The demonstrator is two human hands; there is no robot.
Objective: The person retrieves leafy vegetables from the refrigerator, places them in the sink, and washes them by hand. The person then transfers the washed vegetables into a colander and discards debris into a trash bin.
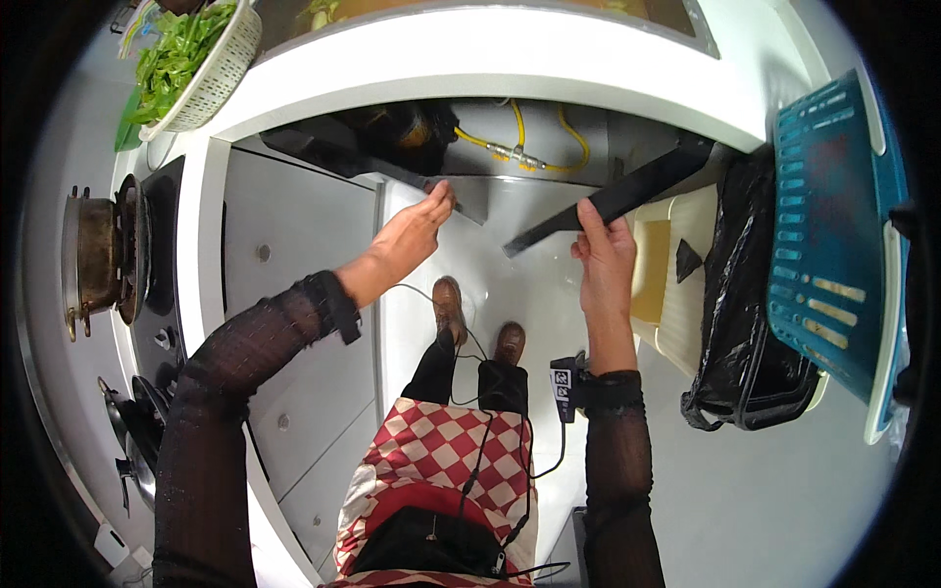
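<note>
Under the white counter, two dark cabinet doors stand swung out toward me. My right hand holds the right cabinet door, with the thumb on its near face and fingers folded behind. My left hand touches the left cabinet door near its free end. Its fingers are together, and whether they grip the panel is hidden. Inside the cabinet, yellow hoses meet at a metal tee fitting. A dark bundle sits at the cabinet's left.
The white counter edge spans above the cabinet. A white basket of leafy greens stands upper left, above a cooktop with a metal pot. At right are a cream bin, a black bin liner and a blue plastic basket. Cables hang before my legs.
</note>
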